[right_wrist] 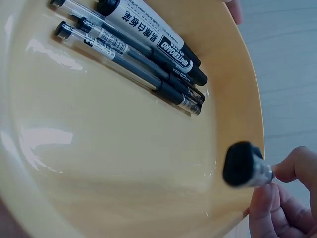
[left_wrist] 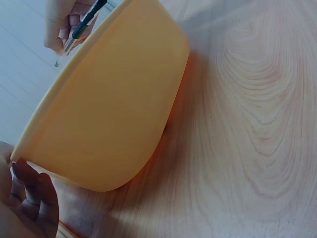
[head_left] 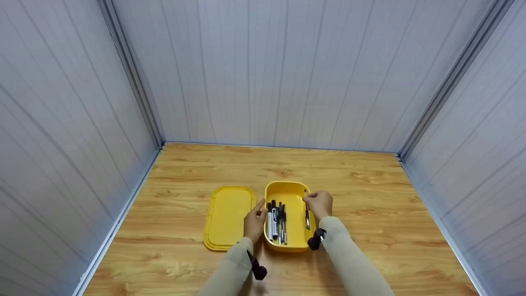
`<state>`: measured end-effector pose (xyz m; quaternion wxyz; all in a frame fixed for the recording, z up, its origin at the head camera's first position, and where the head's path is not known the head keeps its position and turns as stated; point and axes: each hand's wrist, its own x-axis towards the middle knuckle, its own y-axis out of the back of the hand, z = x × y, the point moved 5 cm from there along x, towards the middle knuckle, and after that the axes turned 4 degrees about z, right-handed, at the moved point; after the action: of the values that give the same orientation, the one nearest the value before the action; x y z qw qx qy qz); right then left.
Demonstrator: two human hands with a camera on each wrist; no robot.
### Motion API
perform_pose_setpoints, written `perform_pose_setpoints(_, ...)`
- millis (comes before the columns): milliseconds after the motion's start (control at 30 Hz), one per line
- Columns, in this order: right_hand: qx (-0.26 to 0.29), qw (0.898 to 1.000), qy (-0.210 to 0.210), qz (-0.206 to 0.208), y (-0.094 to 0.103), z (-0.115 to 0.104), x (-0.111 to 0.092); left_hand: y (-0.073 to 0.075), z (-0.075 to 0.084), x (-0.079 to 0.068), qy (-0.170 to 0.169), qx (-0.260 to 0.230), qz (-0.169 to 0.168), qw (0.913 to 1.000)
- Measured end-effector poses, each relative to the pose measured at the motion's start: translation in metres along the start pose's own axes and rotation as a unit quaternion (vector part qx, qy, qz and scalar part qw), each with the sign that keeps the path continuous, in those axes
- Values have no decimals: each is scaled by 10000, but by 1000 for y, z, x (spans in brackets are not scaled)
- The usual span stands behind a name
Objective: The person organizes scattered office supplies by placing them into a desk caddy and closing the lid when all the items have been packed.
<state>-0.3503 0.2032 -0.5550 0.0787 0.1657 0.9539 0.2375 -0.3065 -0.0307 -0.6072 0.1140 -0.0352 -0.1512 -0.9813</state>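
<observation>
A yellow plastic box (head_left: 296,236) stands uncovered on the wooden table. Along its left side lie two whiteboard markers (head_left: 270,225) and several clear-barrelled pens (head_left: 283,230), roughly side by side. At the box's left rim is my left hand (head_left: 254,224); in the left wrist view its fingertips (left_wrist: 29,178) grip the rim at a corner. My right hand (head_left: 321,202) pinches one end of a pen (head_left: 307,220) over the right side of the box. Seen from the right wrist, this pen's black end (right_wrist: 238,163) points towards the camera, blurred, away from the others.
A flat yellow lid (head_left: 230,216) lies on the table (head_left: 176,213) just left of the box. White panelled walls (head_left: 263,74) enclose the table at the back and on both sides.
</observation>
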Motion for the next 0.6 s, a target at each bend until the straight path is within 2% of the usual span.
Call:
perform_pose_setpoints(300,-83,9999,120,-55,-12,-7,-6,-1,-1,1,84,6,-15,10000)
perform_pose_setpoints(600,5,9997,206,-136,-20,-11,-9,0,0,0,-58,33,52,10000)
